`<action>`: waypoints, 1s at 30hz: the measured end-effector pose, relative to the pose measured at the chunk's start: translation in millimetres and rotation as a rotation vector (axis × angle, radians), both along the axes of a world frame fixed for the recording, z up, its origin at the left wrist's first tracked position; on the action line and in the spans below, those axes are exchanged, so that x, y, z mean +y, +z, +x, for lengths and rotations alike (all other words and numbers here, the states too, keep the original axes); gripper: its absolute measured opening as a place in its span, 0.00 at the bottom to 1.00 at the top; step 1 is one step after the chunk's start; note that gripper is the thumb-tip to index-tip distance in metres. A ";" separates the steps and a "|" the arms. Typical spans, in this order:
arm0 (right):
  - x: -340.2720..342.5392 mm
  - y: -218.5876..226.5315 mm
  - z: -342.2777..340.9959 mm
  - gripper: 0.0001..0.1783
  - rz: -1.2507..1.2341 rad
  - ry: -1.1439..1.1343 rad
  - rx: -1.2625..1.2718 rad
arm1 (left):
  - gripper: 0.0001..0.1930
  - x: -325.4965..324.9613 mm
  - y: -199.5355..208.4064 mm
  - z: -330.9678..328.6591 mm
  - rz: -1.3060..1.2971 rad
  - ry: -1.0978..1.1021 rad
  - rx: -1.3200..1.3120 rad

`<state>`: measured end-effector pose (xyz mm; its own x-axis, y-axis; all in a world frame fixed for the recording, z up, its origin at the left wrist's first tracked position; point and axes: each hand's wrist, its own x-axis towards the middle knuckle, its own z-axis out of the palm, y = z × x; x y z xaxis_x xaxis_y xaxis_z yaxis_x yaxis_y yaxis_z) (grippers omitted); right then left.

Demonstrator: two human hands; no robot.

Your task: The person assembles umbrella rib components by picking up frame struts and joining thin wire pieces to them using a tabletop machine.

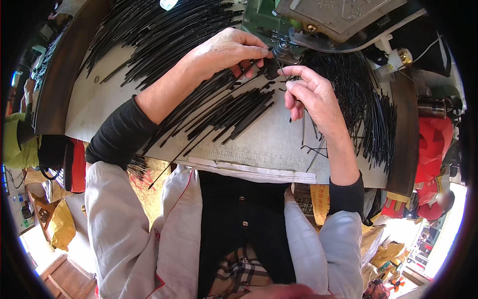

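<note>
You've got your left hand [234, 52] pinched closed, thumb against forefinger, on at least one thin black rod [219, 83] at the table's centre, by the machine's small metal working head [283, 50]. Exact count in your grip: can't tell, your fingers cover it. Your right hand [312, 92] is just right of it, fingers curled, thumb and forefinger near each other beside a dark thin piece; whether you're actually pinching it, can't tell. The contact spot is small, dark on dark, partly behind your fingertips.

A large black rod bundle [164, 37] fans out upper left, its far ends running off toward the top. Your left forearm hides part of the rods below. A short rod pile [234, 113] lies between your arms; a tangled rod heap [343, 84] sits right, single pieces hard to separate, some behind your right hand.

The green machine body [260, 17] and grey cover plate [343, 15] are cut off at the top. The pale worktable [114, 102] has fine, ruler-like marks near its front edge, too faint to read. A white object [168, 4] at the top edge is cropped, kind unclear.
</note>
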<state>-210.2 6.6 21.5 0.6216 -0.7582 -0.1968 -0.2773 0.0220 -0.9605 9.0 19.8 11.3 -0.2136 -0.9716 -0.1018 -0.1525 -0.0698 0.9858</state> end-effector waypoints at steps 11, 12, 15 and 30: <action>-4.2 -5.2 0.0 0.16 0.012 0.021 -0.025 | 0.15 2.9 0.7 -6.7 -0.057 -0.055 -0.003; -4.4 -5.0 -0.1 0.16 0.010 0.022 -0.024 | 0.16 2.8 0.5 -7.0 -0.055 -0.051 0.015; -4.2 -5.9 0.4 0.17 0.036 0.003 -0.035 | 0.16 0.5 -3.0 -5.0 -0.003 -0.046 0.071; -13.1 -5.9 -5.2 0.18 -0.002 -0.093 -0.159 | 0.15 -14.0 3.3 -12.7 -0.014 0.057 0.055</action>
